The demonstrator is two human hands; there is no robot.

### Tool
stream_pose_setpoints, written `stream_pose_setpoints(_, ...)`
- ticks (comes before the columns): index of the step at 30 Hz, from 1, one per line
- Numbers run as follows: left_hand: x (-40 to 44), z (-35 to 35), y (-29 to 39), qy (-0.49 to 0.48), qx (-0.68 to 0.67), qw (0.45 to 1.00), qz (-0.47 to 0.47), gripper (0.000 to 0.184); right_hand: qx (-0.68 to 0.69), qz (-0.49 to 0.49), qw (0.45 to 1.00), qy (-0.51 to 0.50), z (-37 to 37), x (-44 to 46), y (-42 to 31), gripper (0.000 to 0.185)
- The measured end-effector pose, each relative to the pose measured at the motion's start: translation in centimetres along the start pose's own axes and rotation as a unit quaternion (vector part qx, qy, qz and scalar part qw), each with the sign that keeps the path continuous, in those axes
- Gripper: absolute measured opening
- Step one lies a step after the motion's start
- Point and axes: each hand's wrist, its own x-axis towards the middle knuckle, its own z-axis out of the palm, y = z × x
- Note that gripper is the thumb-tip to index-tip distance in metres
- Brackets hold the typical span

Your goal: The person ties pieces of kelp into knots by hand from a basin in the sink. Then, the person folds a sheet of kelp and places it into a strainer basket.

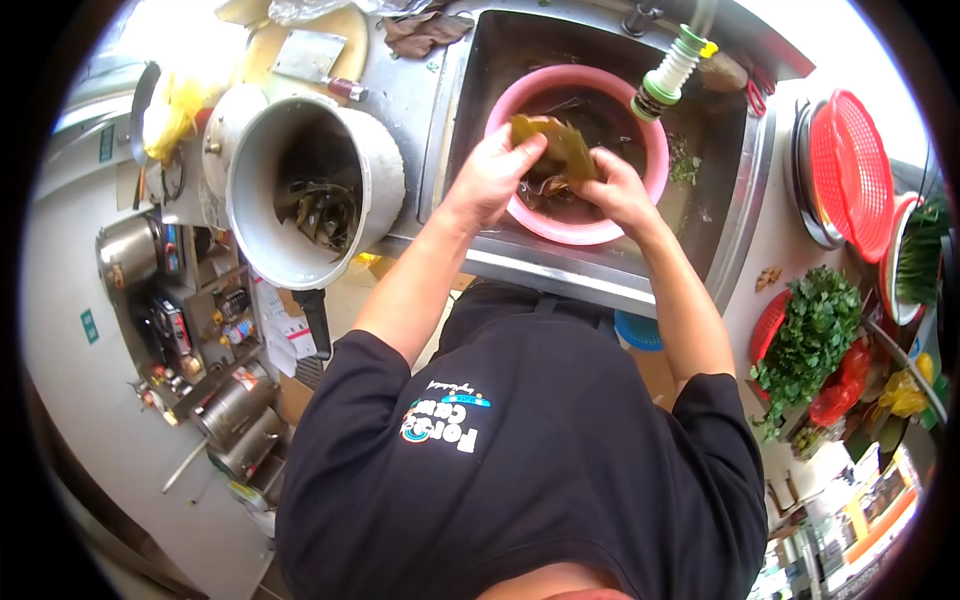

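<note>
From my end I see the left hand (pixel 492 177) and the right hand (pixel 620 190) both closed on a limp, brownish-green leaf (pixel 566 150), thumb and fingers pinching it from either side. The leaf is flat and folded, its surface slick, and it sits between the hands above a round pink basin (pixel 570 234). Dark, curling pieces lie in the murky water there. The basin stands in a rectangular metal sink (pixel 745 190), under a ribbed white-and-green nozzle (pixel 670 78). Left of the sink I have a deep, dull-grey metal pot (pixel 382 175) with a black handle (pixel 315 320), and more crumpled dark leaves (pixel 328 216) inside. Behind it, a broad-bladed cleaver (pixel 310 55) lies on a round board (pixel 262 80). Over to the right are a red mesh colander (pixel 850 160) and frilly green herbs (pixel 812 325).
</note>
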Motion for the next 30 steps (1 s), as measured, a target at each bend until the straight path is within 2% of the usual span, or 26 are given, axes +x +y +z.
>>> stream_pose_setpoints(1,0.4,0.2,0.5,-0.015,-0.028,0.999,0.0,0.028,0.0,0.024,1.0,0.013,0.2,0.4,-0.1,0.055)
stream_pose_setpoints(2,0.8,0.3,0.8,-0.025,-0.069,0.997,0.035,0.035,0.105,0.002,0.994,0.027,0.5,0.4,-0.4,0.048)
stream_pose_setpoints(3,1.1,0.4,1.6,-0.056,-0.089,0.994,0.035,0.052,0.209,-0.022,0.977,0.039,0.7,0.2,-1.6,0.042)
stream_pose_setpoints(5,2.1,-0.8,0.0,-0.103,0.003,0.994,0.031,0.059,0.318,-0.02,0.947,0.041,0.4,0.1,-3.3,0.038)
stream_pose_setpoints(7,1.5,-0.4,-0.2,-0.108,0.167,0.974,-0.113,0.058,0.316,0.006,0.949,0.012,-0.7,0.3,-4.1,0.039)
stream_pose_setpoints(8,1.9,-1.1,-1.7,-0.092,0.149,0.975,-0.139,0.046,0.317,0.023,0.948,0.005,-1.3,0.7,-3.7,0.039)
stream_pose_setpoints(9,1.9,-0.5,-1.6,-0.093,0.149,0.974,-0.14,0.046,0.317,0.023,0.948,0.006,-1.7,0.6,-3.8,0.039)
stream_pose_setpoints(11,1.7,0.4,-1.4,-0.01,-0.008,0.994,-0.107,0.038,0.297,0.064,0.952,0.022,-2.4,0.3,-3.9,0.04)
stream_pose_setpoints(13,1.6,0.2,-1.6,-0.007,0.0,0.995,-0.096,0.034,0.306,0.063,0.95,0.018,-1.8,0.0,-3.0,0.043)
stream_pose_setpoints(15,1.6,0.0,-1.9,0.008,0.064,0.996,-0.066,0.034,0.226,0.023,0.974,0.001,-0.7,0.1,-2.6,0.047)
stream_pose_setpoints(17,1.5,0.1,-2.3,0.035,0.049,0.997,-0.055,0.03,0.238,0.029,0.971,0.016,0.6,-0.1,-3.0,0.048)
stream_pose_setpoints(19,1.3,0.5,-2.4,0.059,0.031,0.997,-0.04,0.026,0.228,0.029,0.972,0.05,1.4,0.3,-1.7,0.04)
stream_pose_setpoints(20,1.0,0.8,-2.6,0.065,0.038,0.996,-0.04,0.026,0.221,0.03,0.971,0.082,1.8,0.5,-1.1,0.03)
stream_pose_setpoints(28,-0.2,1.1,-3.9,0.057,0.08,0.995,-0.03,0.027,0.115,-0.039,0.981,0.149,3.7,0.7,0.0,0.024)
stream_pose_setpoints(29,-0.3,1.1,-3.9,0.042,0.068,0.997,-0.021,0.026,0.115,-0.038,0.981,0.149,3.5,0.8,0.2,0.024)
stream_pose_setpoints(30,-0.3,1.0,-3.8,0.042,0.068,0.997,-0.023,0.026,0.077,0.001,0.985,0.153,3.2,0.6,0.2,0.022)
